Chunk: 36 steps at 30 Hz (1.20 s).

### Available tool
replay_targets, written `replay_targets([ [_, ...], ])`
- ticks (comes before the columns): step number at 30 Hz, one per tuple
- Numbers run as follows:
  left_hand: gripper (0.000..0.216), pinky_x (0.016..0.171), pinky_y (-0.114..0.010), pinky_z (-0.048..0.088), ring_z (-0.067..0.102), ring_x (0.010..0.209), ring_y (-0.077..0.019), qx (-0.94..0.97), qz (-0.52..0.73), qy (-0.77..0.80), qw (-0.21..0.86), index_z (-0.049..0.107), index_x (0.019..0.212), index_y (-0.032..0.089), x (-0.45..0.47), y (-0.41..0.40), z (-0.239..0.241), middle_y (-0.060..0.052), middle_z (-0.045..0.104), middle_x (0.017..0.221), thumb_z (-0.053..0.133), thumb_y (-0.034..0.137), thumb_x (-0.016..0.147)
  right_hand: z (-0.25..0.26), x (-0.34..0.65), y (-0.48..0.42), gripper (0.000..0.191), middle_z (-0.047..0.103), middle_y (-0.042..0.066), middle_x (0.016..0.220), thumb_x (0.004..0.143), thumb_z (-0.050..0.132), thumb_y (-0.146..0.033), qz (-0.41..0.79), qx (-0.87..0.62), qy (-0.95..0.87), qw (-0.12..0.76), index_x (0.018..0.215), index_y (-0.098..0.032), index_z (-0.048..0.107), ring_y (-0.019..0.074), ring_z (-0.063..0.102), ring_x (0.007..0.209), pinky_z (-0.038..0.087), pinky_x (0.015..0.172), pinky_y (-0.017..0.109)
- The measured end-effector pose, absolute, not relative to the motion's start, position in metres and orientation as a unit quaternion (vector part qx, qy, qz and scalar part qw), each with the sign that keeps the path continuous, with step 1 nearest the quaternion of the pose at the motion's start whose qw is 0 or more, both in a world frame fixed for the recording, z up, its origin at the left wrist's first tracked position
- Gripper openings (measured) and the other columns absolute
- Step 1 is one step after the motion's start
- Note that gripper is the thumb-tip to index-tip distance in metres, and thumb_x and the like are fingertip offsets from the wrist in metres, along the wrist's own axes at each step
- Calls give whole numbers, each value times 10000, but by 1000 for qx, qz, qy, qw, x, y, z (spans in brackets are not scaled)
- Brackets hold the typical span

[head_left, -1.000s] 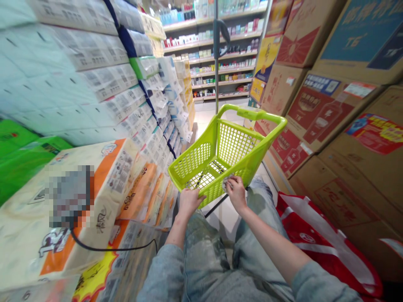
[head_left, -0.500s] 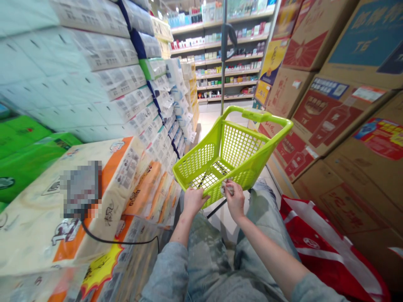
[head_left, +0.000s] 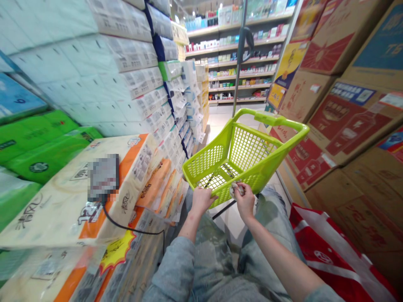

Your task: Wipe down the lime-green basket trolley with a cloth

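A lime green plastic shopping basket (head_left: 252, 155) sits tilted in front of my knees, its handle raised at the far side. My left hand (head_left: 201, 199) grips the basket's near rim. Close beside it, my right hand (head_left: 244, 201) is closed around a small crumpled grey cloth (head_left: 236, 189) and presses it against the same rim. The basket holds nothing that I can see.
Stacked tissue packs (head_left: 126, 84) wall the left side, with a pixelated device and black cable (head_left: 126, 224) on an orange pack. Cardboard boxes (head_left: 346, 113) rise on the right, a red bag (head_left: 327, 251) lies below them. Store shelves (head_left: 239, 54) and a metal pole stand far ahead.
The view has shifted leftward and slightly up, so the basket and both hands sit further right in frame. Both hands keep their hold on the rim and the cloth.
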State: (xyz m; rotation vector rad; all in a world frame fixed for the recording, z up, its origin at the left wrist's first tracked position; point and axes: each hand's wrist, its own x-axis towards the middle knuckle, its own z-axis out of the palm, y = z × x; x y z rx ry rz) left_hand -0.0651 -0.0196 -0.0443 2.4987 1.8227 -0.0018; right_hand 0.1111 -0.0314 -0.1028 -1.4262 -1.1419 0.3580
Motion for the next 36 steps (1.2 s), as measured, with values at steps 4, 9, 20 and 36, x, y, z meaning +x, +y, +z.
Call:
replay_targets([
  [4, 456, 790, -331, 409, 649, 807, -223, 808, 17, 589, 27, 683, 871, 158, -64, -22, -46, -106, 705, 786, 449, 550, 865, -115, 102, -32, 217, 644, 80, 909, 796, 516, -359, 127, -639, -466, 598, 905, -185, 588, 220, 578, 849, 445, 799, 352],
  [9, 474, 790, -331, 404, 651, 806, -223, 805, 21, 592, 36, 688, 869, 159, -65, -23, -47, -107, 708, 786, 448, 568, 858, -119, 103, -33, 238, 638, 98, 924, 805, 481, -337, 96, -627, -518, 574, 940, -184, 604, 241, 559, 909, 434, 846, 384],
  [20, 524, 769, -327, 408, 658, 754, -216, 813, 36, 581, 27, 684, 839, 158, -66, -24, -51, -101, 707, 748, 403, 599, 864, -97, 117, -37, 275, 689, 78, 909, 730, 581, -371, 203, -638, -474, 572, 919, -179, 634, 216, 625, 805, 464, 747, 319],
  [36, 379, 799, -325, 412, 655, 763, -204, 808, 32, 587, 25, 676, 854, 157, -65, -22, -54, -94, 710, 772, 532, 507, 837, -104, 92, -42, 223, 660, 95, 958, 820, 516, -298, 82, -583, -567, 575, 971, -180, 630, 234, 582, 927, 454, 853, 395],
])
